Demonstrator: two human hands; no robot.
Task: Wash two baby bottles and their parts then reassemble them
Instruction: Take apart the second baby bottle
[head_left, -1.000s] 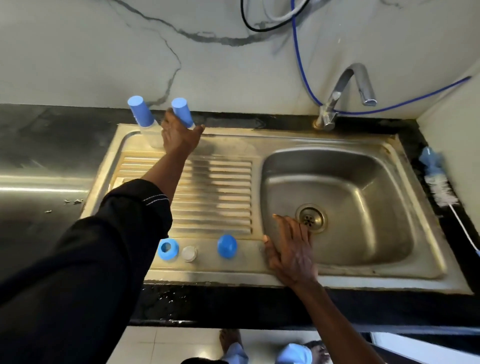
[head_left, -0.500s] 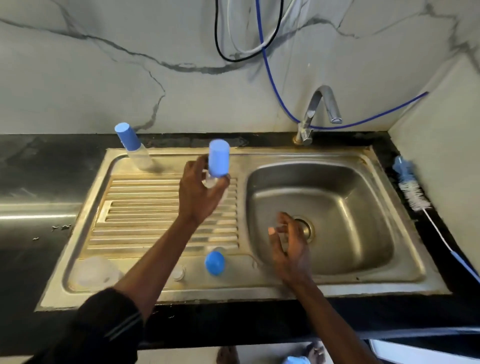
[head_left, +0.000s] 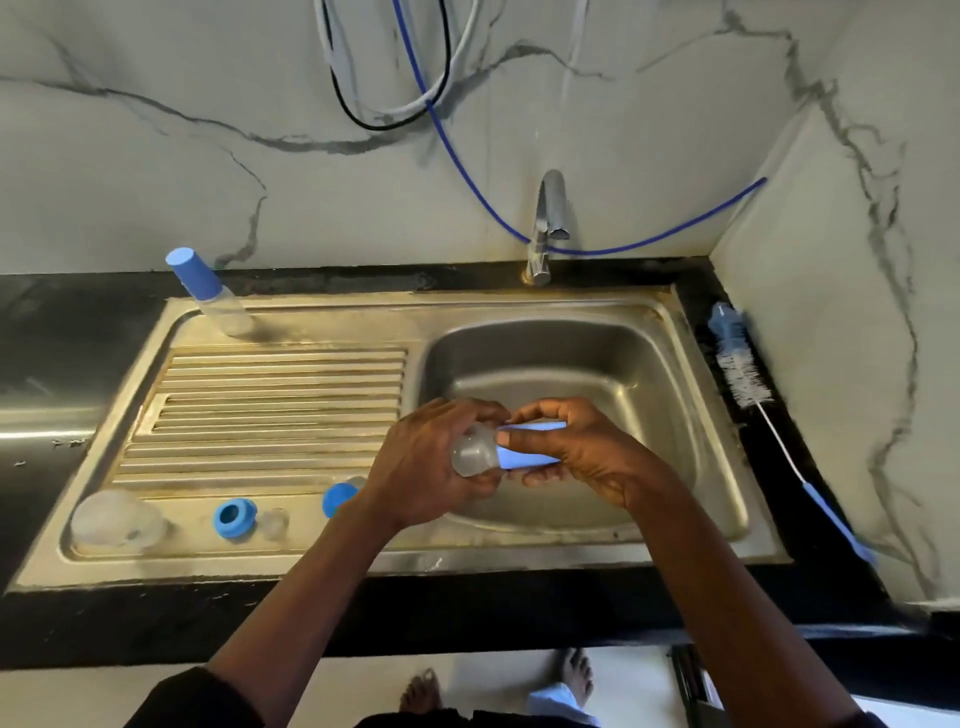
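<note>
— Where is the baby bottle (head_left: 475, 451) found, and how is it held?
— It is held sideways just below the centre of the frame, over the front of the sink basin (head_left: 571, 358). Its clear body is wrapped by the left hand (head_left: 426, 467); its tall blue cap (head_left: 532, 447) is pinched between the thumb and curled fingers of the right hand (head_left: 587, 457)
— How is it judged to handle?
— Light, stiff plastic is expected, likely slick once wetted, so the body is best gripped round its full girth while the cap is taken at its sides
— What is laid around it?
— A second capped bottle (head_left: 208, 293) is stood at upper left; a blue ring (head_left: 234, 518), a clear teat (head_left: 274, 522), a small blue dome (head_left: 336, 500) and a clear cover (head_left: 111, 519) are set along the lower left; a brush (head_left: 740, 371) is laid at far right
</note>
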